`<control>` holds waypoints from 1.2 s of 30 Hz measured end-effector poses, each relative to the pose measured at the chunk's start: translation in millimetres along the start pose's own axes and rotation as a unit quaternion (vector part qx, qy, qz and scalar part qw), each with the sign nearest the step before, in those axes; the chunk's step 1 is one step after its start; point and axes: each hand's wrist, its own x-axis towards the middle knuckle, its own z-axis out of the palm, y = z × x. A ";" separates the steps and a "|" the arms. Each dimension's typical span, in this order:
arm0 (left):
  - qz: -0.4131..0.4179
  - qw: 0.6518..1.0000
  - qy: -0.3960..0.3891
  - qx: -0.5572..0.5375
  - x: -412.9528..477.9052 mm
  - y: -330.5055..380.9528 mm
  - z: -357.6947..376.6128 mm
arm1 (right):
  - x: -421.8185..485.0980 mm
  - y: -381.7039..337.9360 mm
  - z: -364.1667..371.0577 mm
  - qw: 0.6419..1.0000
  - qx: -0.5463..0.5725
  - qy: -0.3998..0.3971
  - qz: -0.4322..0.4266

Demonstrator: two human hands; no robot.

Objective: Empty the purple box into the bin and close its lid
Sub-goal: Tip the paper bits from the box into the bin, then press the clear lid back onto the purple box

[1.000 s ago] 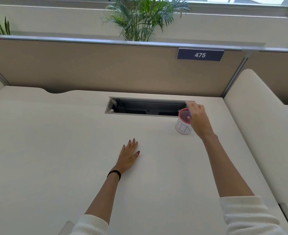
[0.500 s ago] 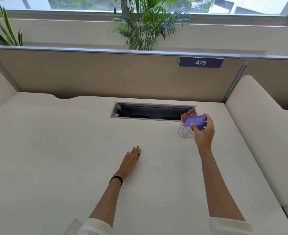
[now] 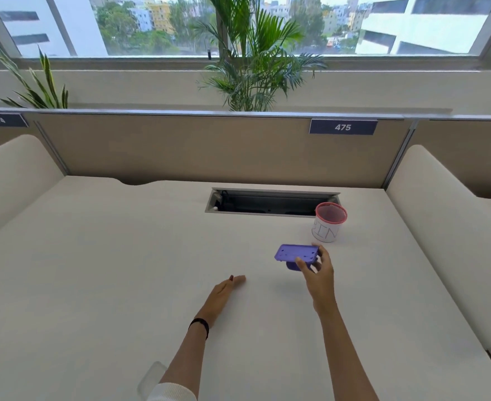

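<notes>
on the white table (image 3: 93,285), going from the left, the left hand (image 3: 222,290) lies low near the middle with its fingers stretched forward and together, holding nothing; a dark band (image 3: 200,325) circles that wrist. just to the right, the right hand (image 3: 319,273) grips the purple box (image 3: 295,254) by its right end, thumb on the near edge and fingers wrapped behind. the box hangs a little above the table, its flat dotted face turned up and toward the camera; a second purple part shows beneath it, possibly the lid hanging open, though the view is too poor to be sure. farther back and right, apart from the box, the bin (image 3: 329,224) stands upright: a white cup with a pink rim, just in front of the right end of the cable slot (image 3: 267,201) sunk in the table.
</notes>
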 end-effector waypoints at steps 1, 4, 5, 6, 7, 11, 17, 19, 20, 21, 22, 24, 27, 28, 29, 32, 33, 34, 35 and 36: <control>0.002 1.000 0.005 -0.002 -3.9 -0.2 -2.1 | -7.4 3.3 4.6 1.000 0.001 -0.018 -0.001; 0.010 1.000 0.008 -0.001 -13.7 -4.0 -8.3 | -26.5 13.1 20.8 0.998 0.012 -0.055 0.008; 0.015 1.000 0.002 -0.001 -15.6 -5.3 -9.4 | -31.6 15.4 26.5 0.998 0.015 -0.063 0.010; 0.017 1.000 -0.007 0.000 -18.1 -5.7 -10.8 | -36.3 17.7 33.4 0.997 0.017 -0.070 0.012; 0.018 1.000 -0.016 0.008 -21.1 -5.8 -11.9 | -41.3 20.3 40.6 0.997 0.021 -0.076 0.015; 0.020 0.998 -0.042 0.037 -30.9 -6.6 -17.5 | -61.1 28.7 71.8 0.996 0.032 -0.085 0.023; -0.009 0.998 -0.062 -0.025 -34.2 -8.2 -27.1 | -77.5 32.2 108.9 0.997 0.035 -0.064 0.032; -0.004 0.995 -0.071 -0.064 -32.8 -10.1 -28.9 | -80.3 30.7 116.2 0.997 0.033 -0.055 0.036; 0.001 0.994 -0.072 -0.087 -32.7 -11.2 -30.1 | -81.8 29.4 118.4 0.997 0.031 -0.056 0.033; 0.006 0.991 -0.070 -0.111 -32.6 -11.7 -32.2 | -83.5 27.9 120.5 0.997 0.029 -0.062 0.027; 0.004 0.988 -0.069 -0.136 -33.3 -12.7 -35.7 | -86.8 27.2 123.7 0.997 0.025 -0.067 0.022; -0.008 0.981 -0.052 -0.185 -34.3 -13.8 -42.9 | -93.9 26.5 130.4 0.997 0.015 -0.078 0.026; -0.005 0.967 -0.022 -0.252 -35.6 -13.7 -55.3 | -104.6 27.9 140.3 0.995 -0.009 -0.098 0.035; -0.002 0.962 -0.016 -0.271 -36.6 -13.9 -59.5 | -107.6 28.2 143.7 0.993 -0.021 -0.107 0.035; -0.004 0.958 -0.014 -0.285 -37.0 -14.9 -63.5 | -110.5 27.9 146.8 0.992 -0.028 -0.116 0.035; -0.015 0.951 -0.004 -0.308 -39.9 -21.6 -75.1 | -119.9 28.0 155.1 0.988 -0.036 -0.144 0.037; -0.017 0.951 0.000 -0.309 -40.2 -23.4 -77.9 | -121.9 27.5 157.1 0.987 -0.042 -0.152 0.038; -0.020 0.950 0.006 -0.311 -40.8 -27.0 -81.7 | -124.7 27.7 160.8 0.985 -0.052 -0.159 0.040; -0.024 0.949 0.014 -0.315 -41.9 -30.4 -84.9 | -127.9 28.4 163.4 0.984 -0.066 -0.163 0.041; -0.028 0.948 0.023 -0.317 -43.1 -32.4 -87.3 | -131.0 29.3 165.1 0.982 -0.080 -0.163 0.040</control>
